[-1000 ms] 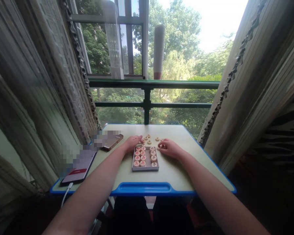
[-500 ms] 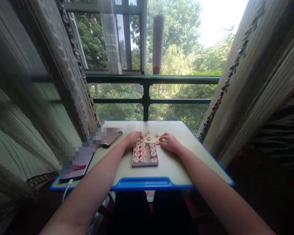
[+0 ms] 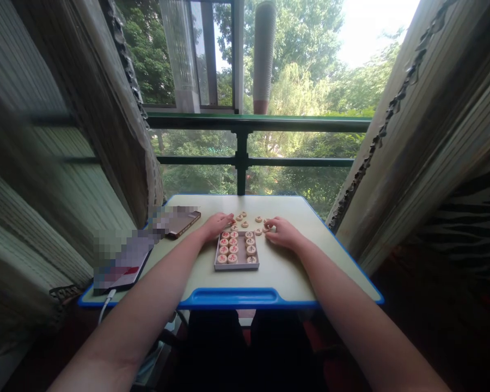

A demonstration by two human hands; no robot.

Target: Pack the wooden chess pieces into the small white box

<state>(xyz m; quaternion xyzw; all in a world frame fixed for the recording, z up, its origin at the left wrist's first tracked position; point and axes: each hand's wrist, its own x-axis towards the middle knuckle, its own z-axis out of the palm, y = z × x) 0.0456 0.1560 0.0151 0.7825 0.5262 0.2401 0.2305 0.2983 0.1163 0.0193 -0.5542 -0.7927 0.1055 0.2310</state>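
Note:
Beyond the box's far left corner, my left hand point(image 3: 217, 225) has its fingertips closed at a round wooden Chinese chess piece with a red mark point(image 3: 232, 222). My right hand point(image 3: 285, 233) is to the right of the box, thumb and fingers curled around another chess piece point(image 3: 267, 224), partly hidden. A shallow box point(image 3: 242, 265) holds a double column of red-marked pieces point(image 3: 233, 250) on its left and a column of dark-marked pieces point(image 3: 251, 250) on its right. One dark-marked piece point(image 3: 234, 227) is by its far edge. Several loose pieces point(image 3: 245, 224) lie between my hands.
The pale table point(image 3: 310, 261) has a blue rim and a blue front groove point(image 3: 233, 296). At the left lie a tablet-like device point(image 3: 127, 267) with a white cable point(image 3: 106, 306), and a phone-like slab point(image 3: 183, 222). A green railing point(image 3: 294, 124) and curtains stand beyond.
The view has tipped down slightly, so the table sits higher in it. More of the piece at my right fingertips shows. My left hand stays about where it was; the box contents look unchanged.

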